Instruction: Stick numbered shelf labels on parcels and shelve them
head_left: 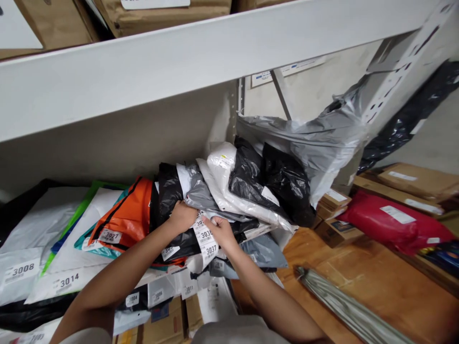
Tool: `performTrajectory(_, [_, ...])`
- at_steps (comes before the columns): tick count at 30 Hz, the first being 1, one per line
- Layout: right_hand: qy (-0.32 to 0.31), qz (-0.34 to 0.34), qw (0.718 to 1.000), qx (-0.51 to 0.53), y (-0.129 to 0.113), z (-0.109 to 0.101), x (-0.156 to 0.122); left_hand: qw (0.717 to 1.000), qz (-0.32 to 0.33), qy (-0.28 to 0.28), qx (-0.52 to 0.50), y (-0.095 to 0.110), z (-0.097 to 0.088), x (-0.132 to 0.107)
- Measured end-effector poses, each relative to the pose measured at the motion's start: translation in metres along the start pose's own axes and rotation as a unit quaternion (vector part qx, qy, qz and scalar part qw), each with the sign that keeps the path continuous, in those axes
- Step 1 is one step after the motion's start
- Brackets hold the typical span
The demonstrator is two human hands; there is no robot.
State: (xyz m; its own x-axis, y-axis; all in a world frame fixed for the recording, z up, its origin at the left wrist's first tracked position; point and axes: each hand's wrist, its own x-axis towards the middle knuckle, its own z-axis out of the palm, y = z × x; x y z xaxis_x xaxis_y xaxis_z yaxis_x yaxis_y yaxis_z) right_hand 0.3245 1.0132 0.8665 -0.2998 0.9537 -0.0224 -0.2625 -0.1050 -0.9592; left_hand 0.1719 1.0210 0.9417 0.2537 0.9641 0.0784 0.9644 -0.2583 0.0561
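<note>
A strip of white number labels (pixel 207 242), with 3037 readable near its lower end, hangs between my hands over the black plastic parcels. My left hand (pixel 182 218) is closed at the strip's upper end, beside a grey plastic mailer (pixel 204 198); its fingertips are partly hidden. With thumb and fingers pinched, my right hand (pixel 221 230) grips the strip's right edge near the top. Left of my hands lies an orange bag (pixel 134 210) labelled 3027. A white padded mailer (pixel 224 174) and a black plastic parcel (pixel 287 177) are piled behind and to the right.
A white shelf beam (pixel 215 57) crosses above, with cardboard boxes over it. White mailers (pixel 75 279) labelled 3008 and 3014 lie at left. Grey plastic sheeting (pixel 322 138) hangs by the right post. A red parcel (pixel 394 220) and a long wrapped roll (pixel 344 301) lie at right.
</note>
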Motion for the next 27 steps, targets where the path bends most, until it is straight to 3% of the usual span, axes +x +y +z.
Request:
performTrajectory(5, [-0.019,0.065,0.995,0.072,0.010,-0.004,-0.025,0.995,-0.035,0.010,0.092,0.009,0.009,0.000])
performTrajectory(12, [0.047,0.072,0.992,0.097,0.029,-0.013,-0.049,0.996,-0.014,0.009,0.091,0.011,0.010,-0.007])
performTrajectory(14, [0.041,0.070,0.993,0.085,0.032,-0.019,-0.057,0.997,-0.043,0.049,0.033,0.007,0.004,-0.006])
performTrajectory(16, [0.026,0.067,0.996,0.061,0.033,-0.029,-0.066,0.985,-0.081,0.148,-0.042,0.001,-0.005,-0.004])
performTrajectory(18, [-0.004,0.044,0.999,0.029,0.029,-0.042,-0.074,0.970,-0.044,0.223,-0.085,-0.009,-0.017,-0.004])
performTrajectory(20, [-0.040,0.006,0.999,0.014,0.020,-0.055,-0.077,0.975,0.095,0.175,-0.097,-0.020,-0.031,-0.007])
performTrajectory(22, [-0.069,-0.020,0.997,0.032,0.006,-0.064,-0.072,0.967,0.219,0.060,-0.117,-0.029,-0.044,-0.012])
performTrajectory(24, [-0.084,-0.021,0.994,0.063,-0.009,-0.063,-0.059,0.956,0.248,-0.018,-0.153,-0.032,-0.056,-0.016])
performTrajectory(27, [-0.058,-0.024,0.995,0.079,-0.025,-0.042,-0.035,0.954,0.188,-0.071,-0.223,-0.023,-0.071,-0.012])
